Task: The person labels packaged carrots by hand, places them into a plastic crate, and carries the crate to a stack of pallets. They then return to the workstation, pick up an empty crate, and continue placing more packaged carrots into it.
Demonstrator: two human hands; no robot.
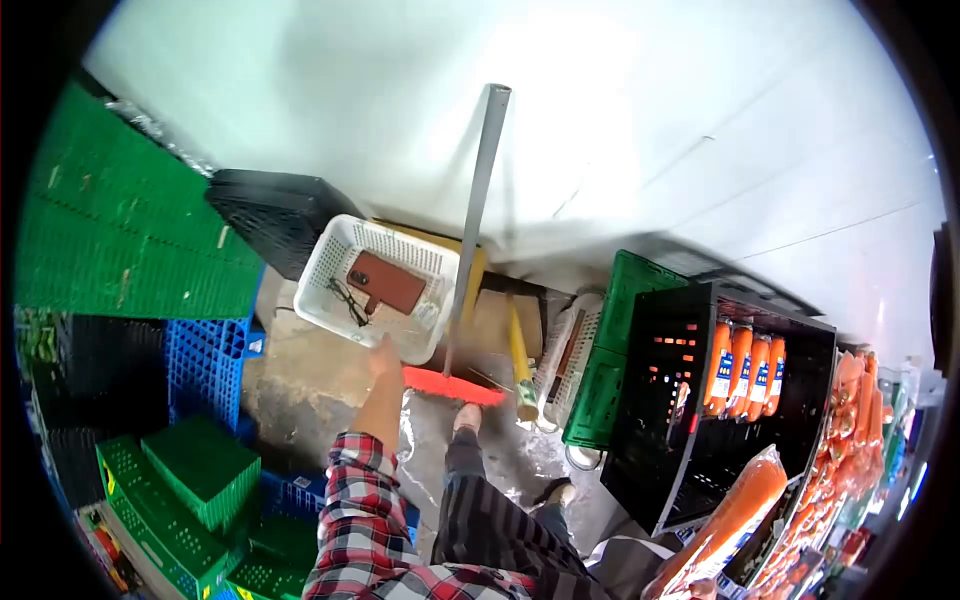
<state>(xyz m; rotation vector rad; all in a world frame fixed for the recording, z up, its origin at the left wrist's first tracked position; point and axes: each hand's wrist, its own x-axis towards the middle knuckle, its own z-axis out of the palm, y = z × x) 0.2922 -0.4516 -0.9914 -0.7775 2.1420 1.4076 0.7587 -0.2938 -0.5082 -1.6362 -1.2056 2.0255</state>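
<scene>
My left hand (383, 358) is at the near rim of a white plastic basket (312, 290), with its fingers closed on the edge. In the basket lie a brown phone case (388, 283) and a thin black item, perhaps glasses or a cable (350, 302). At the lower right, my right hand (703, 589) shows only in part, shut on the lower end of a clear bag of carrots (735, 510). The bag slants up beside a black crate (655, 400) in which several similar carrot bags (745, 370) stand.
A broom with a red head (452, 386) leans its grey handle (484, 190) on the white wall. Green crates (200, 470) and a blue crate (207, 365) stand left. A yellow pole (520, 350) and green crate (610, 350) are ahead; more carrots (830, 470) lie right.
</scene>
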